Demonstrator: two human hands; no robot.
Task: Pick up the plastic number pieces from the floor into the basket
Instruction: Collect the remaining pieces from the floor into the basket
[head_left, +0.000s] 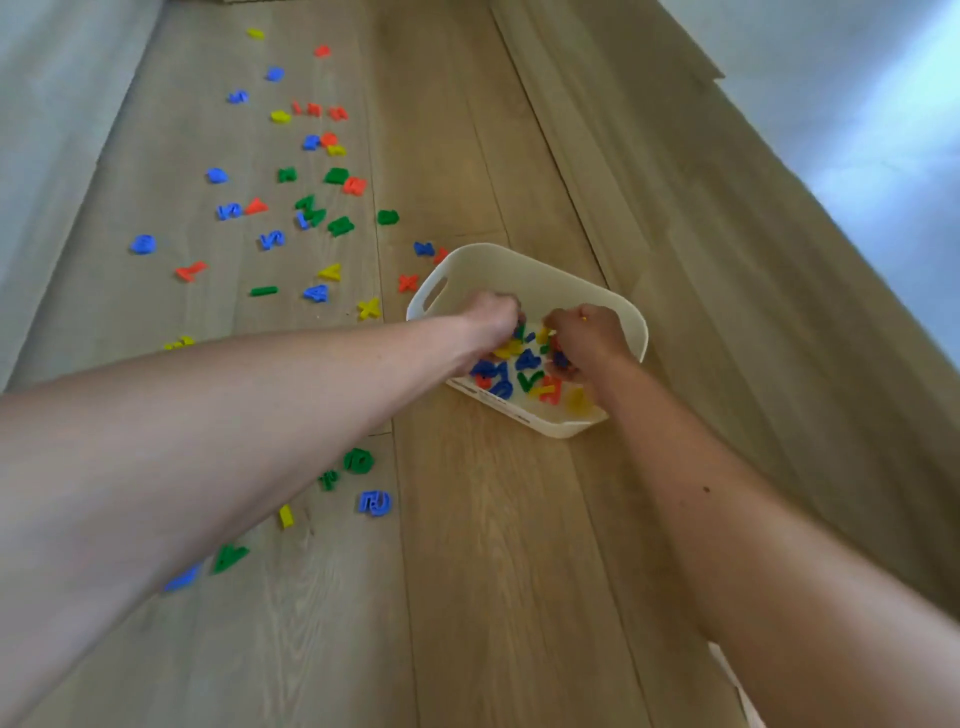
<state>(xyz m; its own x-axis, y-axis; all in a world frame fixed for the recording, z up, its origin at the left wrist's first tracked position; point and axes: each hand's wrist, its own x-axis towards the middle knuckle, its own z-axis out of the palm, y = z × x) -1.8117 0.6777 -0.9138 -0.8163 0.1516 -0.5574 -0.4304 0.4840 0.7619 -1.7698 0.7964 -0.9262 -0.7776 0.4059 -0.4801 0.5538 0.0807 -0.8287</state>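
Both my hands are over the basket (524, 270): left hand (491, 314) and right hand (587, 332) curled, grip contents hidden, so I cannot tell. I'd release low so nothing bounces out. Many pieces (270, 240) remain on the floor (493, 545), left of the basket.

Your cream basket (524, 270) sits upright on the floor, already holding a mixed pile of pieces (524, 370). Many red, blue, green and yellow number pieces (311, 213) lie scattered left of the basket.
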